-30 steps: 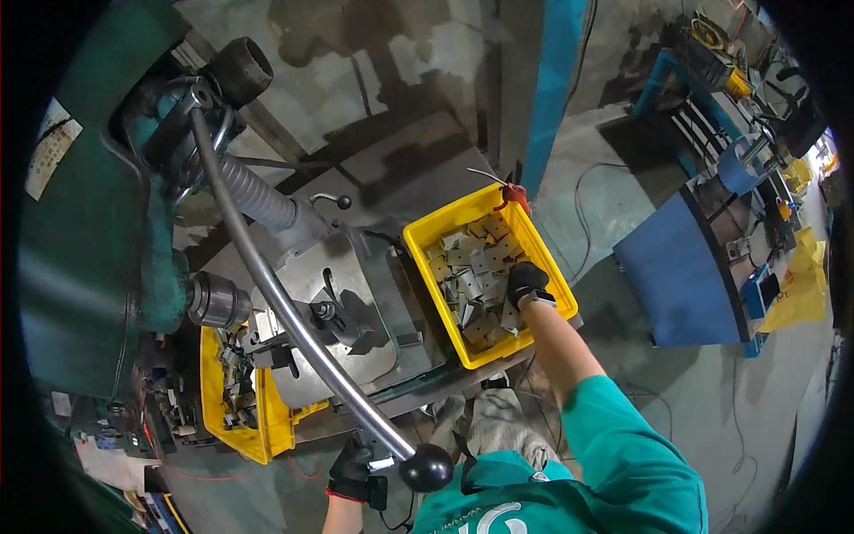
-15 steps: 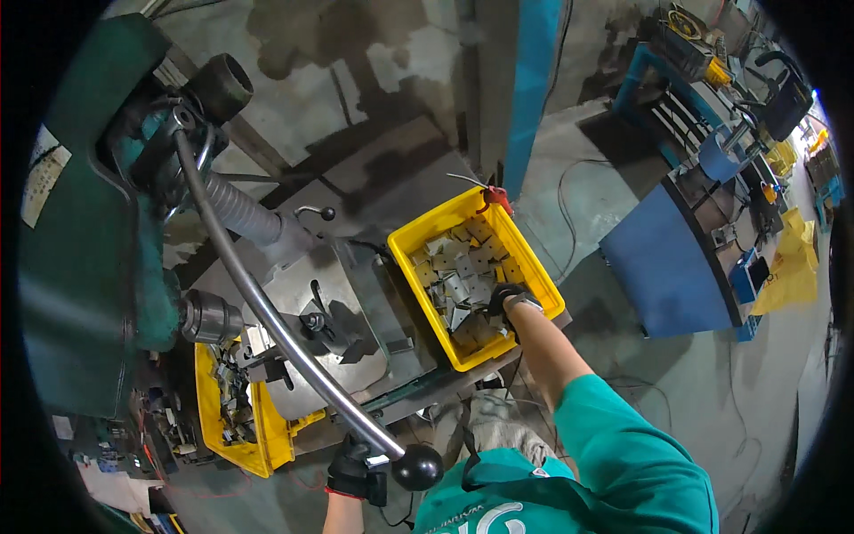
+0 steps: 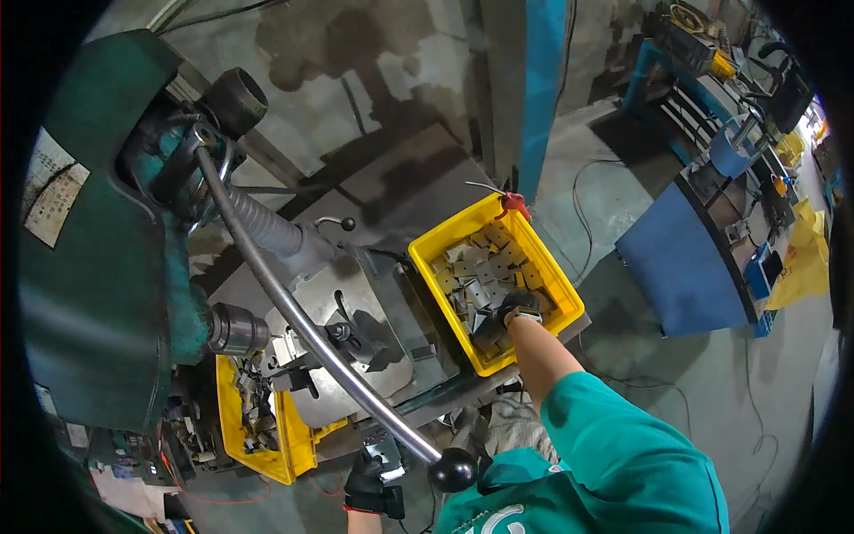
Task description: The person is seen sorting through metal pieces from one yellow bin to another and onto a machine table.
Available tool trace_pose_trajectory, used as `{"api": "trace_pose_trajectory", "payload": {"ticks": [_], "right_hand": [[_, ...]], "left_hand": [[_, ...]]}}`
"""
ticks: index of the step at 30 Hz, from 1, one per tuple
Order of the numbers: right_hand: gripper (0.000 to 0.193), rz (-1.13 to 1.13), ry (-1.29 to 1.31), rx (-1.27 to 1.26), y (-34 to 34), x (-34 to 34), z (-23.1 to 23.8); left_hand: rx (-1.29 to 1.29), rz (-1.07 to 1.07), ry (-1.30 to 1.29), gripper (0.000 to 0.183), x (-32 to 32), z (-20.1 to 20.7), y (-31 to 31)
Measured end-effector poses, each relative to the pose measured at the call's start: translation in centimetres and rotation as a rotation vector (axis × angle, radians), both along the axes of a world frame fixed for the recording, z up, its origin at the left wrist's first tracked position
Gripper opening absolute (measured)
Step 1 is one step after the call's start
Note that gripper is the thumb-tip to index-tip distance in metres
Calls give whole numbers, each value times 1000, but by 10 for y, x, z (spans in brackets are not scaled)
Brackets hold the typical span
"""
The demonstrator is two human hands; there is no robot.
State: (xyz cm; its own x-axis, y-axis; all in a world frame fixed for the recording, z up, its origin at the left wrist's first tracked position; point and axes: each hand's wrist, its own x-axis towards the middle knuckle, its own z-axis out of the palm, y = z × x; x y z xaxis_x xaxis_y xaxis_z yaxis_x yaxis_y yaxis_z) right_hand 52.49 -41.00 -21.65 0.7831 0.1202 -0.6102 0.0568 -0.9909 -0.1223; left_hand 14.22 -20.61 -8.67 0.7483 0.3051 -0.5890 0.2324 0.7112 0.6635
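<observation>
My left hand (image 3: 366,488), in a black glove, is closed around a shiny bent metal bracket (image 3: 384,456), just left of the black ball knob (image 3: 453,470) on a long steel lever (image 3: 307,334). My right hand (image 3: 516,307), also gloved, reaches down into a yellow bin (image 3: 574,307) among many small bent metal brackets (image 3: 477,294). Its fingers are hidden, so whether they hold a piece does not show. A clamping fixture (image 3: 342,334) sits on the steel plate (image 3: 325,405) of the green drill press (image 3: 93,294), below its chuck (image 3: 238,329).
A second yellow bin (image 3: 285,445) with metal pieces stands beyond the plate on the left. Red-handled pliers (image 3: 513,206) hang on the far rim of the right bin. A blue-sided workbench (image 3: 689,258) stands at right, past a blue post (image 3: 541,98).
My view has shifted, so the scene sits further right and lower. The bracket in my left hand now shows clearly beside the lever. My right hand stays inside the bin.
</observation>
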Motion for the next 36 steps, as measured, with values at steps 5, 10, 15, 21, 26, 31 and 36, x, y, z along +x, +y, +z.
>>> {"api": "trace_pose_trajectory", "payload": {"ticks": [5,10,15,21,26,31,36], "right_hand": [[37,-34,31,33,-8,1,-5],[35,78,3,30,-24,13,26],[24,304,-172,192,-65,35,71],[13,431,-409,965,-117,-27,127],[14,311,-450,1170,-137,-64,137],[16,185,-388,1225,-146,-77,135],[14,110,-396,1174,-144,-74,132]], "left_hand": [[30,-35,-21,40,24,27,-13],[2,-37,-3,63,11,-13,7],[-97,-127,-76,58,16,-24,14],[-71,-118,35,49,48,8,-17],[15,-315,-22,69,57,-21,-11],[-200,-313,-54,75,95,23,-42],[-191,-371,-54,75,99,19,-46]]}}
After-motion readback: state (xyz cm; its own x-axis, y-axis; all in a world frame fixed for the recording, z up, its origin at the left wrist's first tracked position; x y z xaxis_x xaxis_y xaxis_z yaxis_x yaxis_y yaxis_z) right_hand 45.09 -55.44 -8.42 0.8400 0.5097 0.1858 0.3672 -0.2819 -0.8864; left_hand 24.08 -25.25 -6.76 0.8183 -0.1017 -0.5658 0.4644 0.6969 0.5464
